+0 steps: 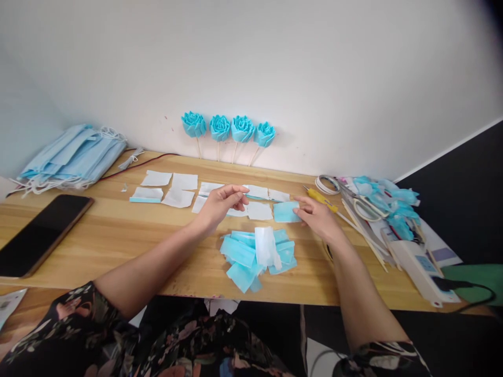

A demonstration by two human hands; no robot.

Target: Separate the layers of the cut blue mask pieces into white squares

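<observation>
My right hand point(316, 217) pinches the right edge of a blue square of mask fabric point(285, 212) at the right end of the laid-out pieces. My left hand point(226, 204) is over the middle of those pieces, its fingers curled in and thumb against them, with nothing visible in the grip. White fabric squares point(178, 198) lie in two rows, one with a blue folded edge point(145, 199); my left hand covers part of some. Between my forearms, closer to me, lies a loose pile of blue fabric pieces point(241, 251) topped by a white piece point(267, 246).
Blue fabric roses point(219, 128) on sticks lean against the wall. Stacked masks point(76, 152) and a phone point(43, 233) occupy the left. On the right are a yellow-handled tool point(320, 199), tape roll point(327, 184), scissors point(369, 208), blue scraps point(401, 209) and a white power strip point(418, 267).
</observation>
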